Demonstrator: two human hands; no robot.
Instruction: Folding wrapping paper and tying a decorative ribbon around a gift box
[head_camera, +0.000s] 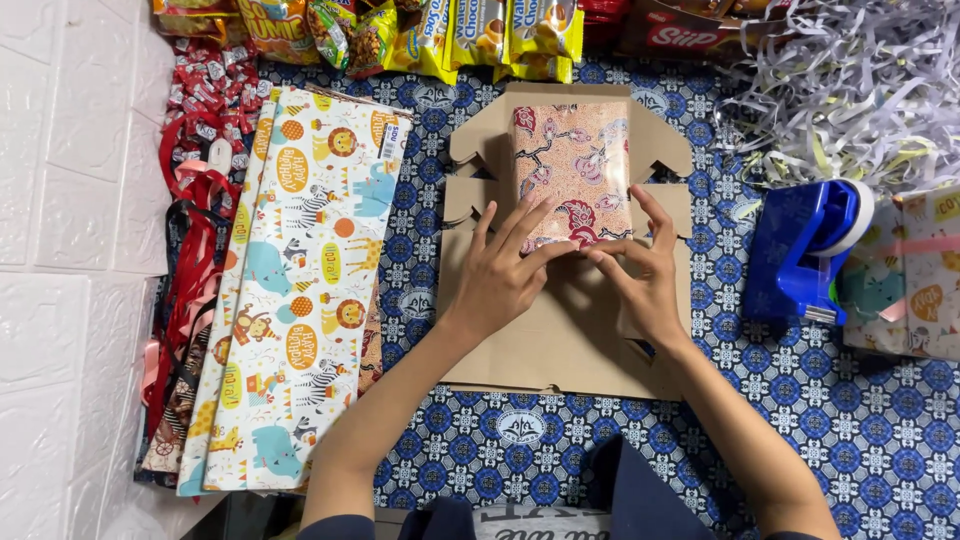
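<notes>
- I see the left hand (505, 270) lying flat, fingers spread apart, their tips pressing the near edge of a folded batik cloth in clear wrap (574, 170).
- The right hand (640, 270) has thumb and forefinger drawn together on that same near edge; the other fingers fan outward (whether it truly pinches the wrap, I cannot tell).
- The cloth stretches away beyond both sets of fingertips, on a flattened cardboard box (560, 350) that also lies beneath both palms.
- Outboard of the right fingers stands a blue tape dispenser (805, 245); outboard of the left lie animal-print wrapping sheets (300, 290).
- Snack packets (420, 30) and shredded paper (850, 85) are cut off at the far edge.
</notes>
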